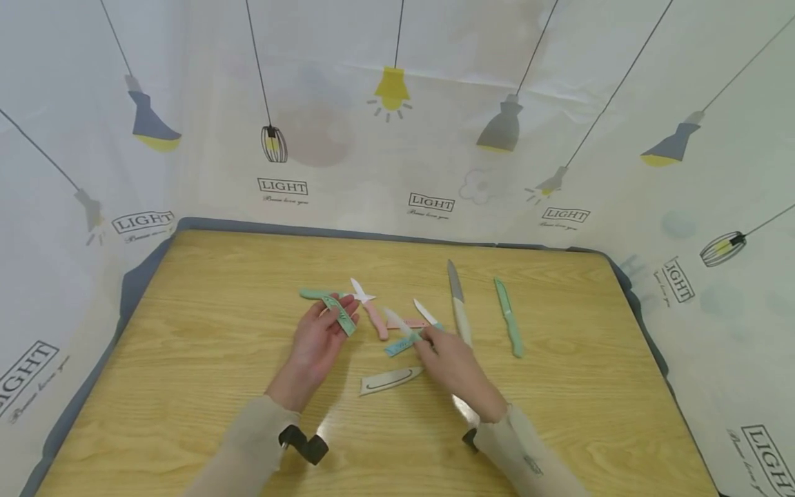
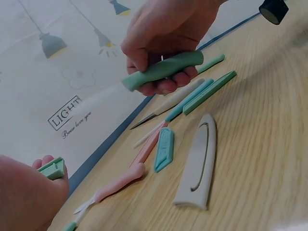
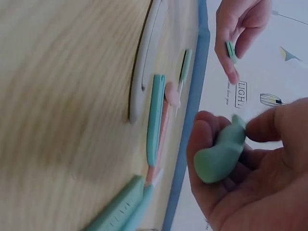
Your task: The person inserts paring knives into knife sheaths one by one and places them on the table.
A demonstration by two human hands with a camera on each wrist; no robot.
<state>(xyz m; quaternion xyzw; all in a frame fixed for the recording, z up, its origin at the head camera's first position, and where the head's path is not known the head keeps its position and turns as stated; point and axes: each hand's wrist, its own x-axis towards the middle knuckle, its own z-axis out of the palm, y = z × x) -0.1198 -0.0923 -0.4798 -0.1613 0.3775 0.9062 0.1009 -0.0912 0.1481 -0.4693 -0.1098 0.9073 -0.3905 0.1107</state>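
Observation:
My left hand (image 1: 313, 345) holds a green knife sheath (image 1: 340, 315) between thumb and fingers, palm turned up, above the table. In my right hand (image 1: 453, 359) is a small knife with a green handle (image 2: 163, 70); its pale blade (image 1: 396, 321) points left, toward the sheath. Blade and sheath are apart. Below the hands lie a pink-handled knife (image 1: 375, 319), a pink sheath (image 1: 404, 323), a blue sheath (image 1: 400, 345) and a blue-handled knife (image 1: 427, 313). Another green sheath (image 2: 209, 94) lies near the right hand, hidden by it in the head view.
A white sheath (image 1: 390, 379) lies nearest me. Beyond the right hand is a large white-handled knife (image 1: 458, 304), and farther right a long green knife (image 1: 509, 317). Another green-handled knife (image 1: 313, 293) lies behind the left hand, its blade crossing the pink knife's. The wooden table (image 1: 186, 331) meets a printed curtain.

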